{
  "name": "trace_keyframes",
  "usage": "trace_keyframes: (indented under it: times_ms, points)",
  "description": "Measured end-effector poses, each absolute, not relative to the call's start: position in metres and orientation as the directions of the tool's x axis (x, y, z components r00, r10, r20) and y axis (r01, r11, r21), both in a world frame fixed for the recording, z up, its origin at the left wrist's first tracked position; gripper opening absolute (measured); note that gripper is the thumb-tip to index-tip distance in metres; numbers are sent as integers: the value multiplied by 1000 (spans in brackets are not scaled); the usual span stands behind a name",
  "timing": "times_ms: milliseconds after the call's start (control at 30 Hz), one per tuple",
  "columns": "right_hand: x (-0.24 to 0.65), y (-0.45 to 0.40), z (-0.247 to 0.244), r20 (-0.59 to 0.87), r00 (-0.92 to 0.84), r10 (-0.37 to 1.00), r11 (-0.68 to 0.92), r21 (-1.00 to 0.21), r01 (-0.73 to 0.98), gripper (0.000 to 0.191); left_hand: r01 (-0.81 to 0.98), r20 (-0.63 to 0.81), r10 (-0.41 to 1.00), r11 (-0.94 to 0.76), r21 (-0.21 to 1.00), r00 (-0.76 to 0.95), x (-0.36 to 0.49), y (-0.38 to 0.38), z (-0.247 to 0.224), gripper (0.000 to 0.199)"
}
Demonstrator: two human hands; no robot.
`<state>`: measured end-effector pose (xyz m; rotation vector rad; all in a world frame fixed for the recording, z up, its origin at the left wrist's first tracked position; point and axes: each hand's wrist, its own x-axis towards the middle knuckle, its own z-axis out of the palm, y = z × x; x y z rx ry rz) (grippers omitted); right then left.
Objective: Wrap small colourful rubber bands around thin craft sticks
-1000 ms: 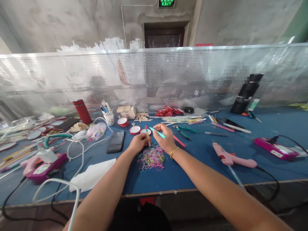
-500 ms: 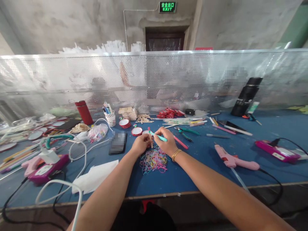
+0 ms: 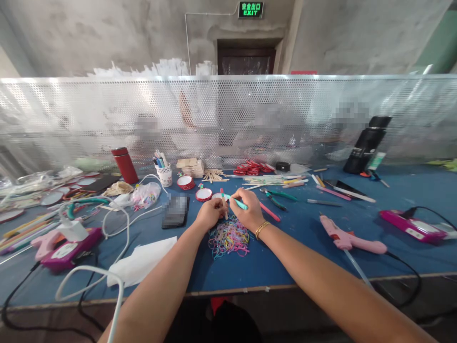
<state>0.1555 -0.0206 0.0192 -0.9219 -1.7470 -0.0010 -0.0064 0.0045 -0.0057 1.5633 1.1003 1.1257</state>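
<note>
Pale wooden stick [image 3: 223, 202], red-topped

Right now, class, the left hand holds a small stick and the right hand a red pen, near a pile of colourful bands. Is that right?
The colour is wrong: the head view shows the right hand holding a turquoise pen, not a red one. The rest is right.

A small craft workshop, it seems; a long blue workbench [image 3: 250, 271] bears loose wooden sticks [image 3: 214, 176], pliers [image 3: 272, 194] and, at right, a pink glue gun [image 3: 342, 239]; a perforated metal screen [image 3: 228, 114] lines its far side; beyond are a rough cement wall [image 3: 143, 38] and a lit exit sign [image 3: 250, 10].
</note>
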Motion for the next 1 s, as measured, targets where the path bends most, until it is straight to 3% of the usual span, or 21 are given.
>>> trace_keyframes:
  times_ms: [267,1000]
  points:
    - [155,-19,17,817,-154,555,729,-389,563,8,131,209,954,-240,962,214,-7,4,-5,26]
    - [155,-20,20,817,-136,560,718,-397,571,10,142,214,953,-247,958,216,-6,1,-2,24]
